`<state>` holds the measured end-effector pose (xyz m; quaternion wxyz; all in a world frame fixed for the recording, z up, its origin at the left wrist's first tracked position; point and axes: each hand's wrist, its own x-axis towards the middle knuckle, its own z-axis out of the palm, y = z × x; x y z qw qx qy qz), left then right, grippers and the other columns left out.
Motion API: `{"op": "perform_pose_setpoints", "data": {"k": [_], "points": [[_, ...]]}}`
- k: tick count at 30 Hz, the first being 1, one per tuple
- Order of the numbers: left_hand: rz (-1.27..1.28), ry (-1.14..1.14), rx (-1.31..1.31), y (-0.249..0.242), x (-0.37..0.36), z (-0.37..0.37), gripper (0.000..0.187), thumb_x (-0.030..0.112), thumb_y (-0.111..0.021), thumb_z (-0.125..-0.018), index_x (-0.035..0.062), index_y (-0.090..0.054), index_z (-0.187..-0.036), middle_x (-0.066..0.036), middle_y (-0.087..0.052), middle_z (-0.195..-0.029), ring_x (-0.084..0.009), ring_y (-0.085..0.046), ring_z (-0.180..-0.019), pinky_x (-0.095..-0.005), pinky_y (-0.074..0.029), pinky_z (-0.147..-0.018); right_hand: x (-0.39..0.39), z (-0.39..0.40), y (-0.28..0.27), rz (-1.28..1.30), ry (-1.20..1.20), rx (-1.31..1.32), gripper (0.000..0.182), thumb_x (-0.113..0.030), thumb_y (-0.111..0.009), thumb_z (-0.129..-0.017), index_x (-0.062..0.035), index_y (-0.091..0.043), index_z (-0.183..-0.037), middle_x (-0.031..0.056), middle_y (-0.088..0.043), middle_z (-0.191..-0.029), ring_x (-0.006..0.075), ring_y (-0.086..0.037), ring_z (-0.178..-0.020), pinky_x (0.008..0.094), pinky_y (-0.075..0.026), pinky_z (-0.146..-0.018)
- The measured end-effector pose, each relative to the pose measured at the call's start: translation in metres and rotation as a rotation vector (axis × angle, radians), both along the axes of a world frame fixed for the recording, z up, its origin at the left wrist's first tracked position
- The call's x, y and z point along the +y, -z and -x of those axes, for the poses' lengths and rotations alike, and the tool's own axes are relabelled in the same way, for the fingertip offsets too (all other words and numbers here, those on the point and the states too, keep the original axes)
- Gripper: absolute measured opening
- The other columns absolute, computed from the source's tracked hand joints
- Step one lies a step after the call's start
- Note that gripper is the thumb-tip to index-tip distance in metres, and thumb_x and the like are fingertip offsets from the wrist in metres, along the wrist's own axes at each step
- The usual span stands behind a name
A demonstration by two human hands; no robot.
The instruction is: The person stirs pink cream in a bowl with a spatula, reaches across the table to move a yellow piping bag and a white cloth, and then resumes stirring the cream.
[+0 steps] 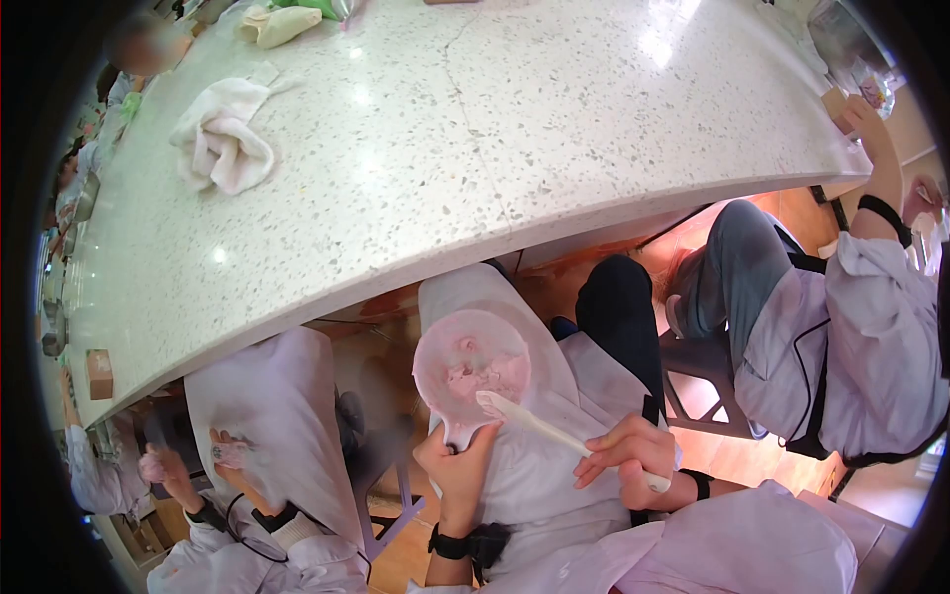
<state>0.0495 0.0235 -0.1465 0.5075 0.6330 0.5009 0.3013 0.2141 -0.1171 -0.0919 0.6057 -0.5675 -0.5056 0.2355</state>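
A translucent mixing bowl is held low over my lap, in front of the table edge. Pink paste is smeared across its inside. My left hand is closed around the bowl's short handle at the near side, thumb up by the rim. In my right hand is a long white spatula, gripped near its far end. The spatula slants up to the left, and its flat tip overlaps the bowl's lower right rim.
A speckled white table spans the space ahead, bearing a crumpled white cloth and a small brown box. Seated people flank me: one person's sleeve is at right, another person's hands at left.
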Motion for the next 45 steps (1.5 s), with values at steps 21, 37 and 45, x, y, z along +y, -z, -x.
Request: {"op": "perform_pose_setpoints", "data": {"k": [21, 37, 45], "points": [[0.188, -0.083, -0.147, -0.007, 0.012, -0.001, 0.024, 0.006, -0.079, -0.072, 0.0051, -0.056, -0.066, 0.01, -0.045, -0.062, -0.0013, -0.037, -0.057, -0.0207, -0.028, -0.05, -0.003, -0.042, 0.013, 0.045, -0.221, -0.092, 0.016, 0.008, -0.062, -0.074, 0.0037, -0.069, -0.087, 0.0142, -0.066, -0.096, 0.0275, -0.066, -0.083, 0.034, -0.055, -0.077], [0.42, -0.188, -0.368, -0.004, 0.032, 0.008, 0.034, 0.011, -0.075, -0.08, 0.0124, -0.045, -0.063, 0.009, -0.04, -0.056, 0.0, -0.032, -0.046, -0.021, -0.02, -0.043, -0.007, -0.041, -0.001, -0.069, -0.229, -0.372, 0.017, -0.014, -0.062, -0.088, 0.0023, -0.067, -0.087, 0.0143, -0.064, -0.096, 0.0278, -0.068, -0.079, 0.0316, -0.057, -0.068], [0.195, -0.104, -0.193, -0.003, 0.021, 0.004, 0.039, 0.009, -0.078, -0.076, 0.0117, -0.043, -0.059, 0.01, -0.041, -0.058, -0.0007, -0.033, -0.051, -0.0208, -0.024, -0.047, 0.009, -0.027, 0.003, -0.041, 0.264, 0.538, 0.05, -0.045, -0.032, -0.101, 0.0004, -0.048, -0.089, 0.0173, -0.053, -0.094, 0.0199, -0.06, -0.056, 0.0237, -0.05, -0.049]]}}
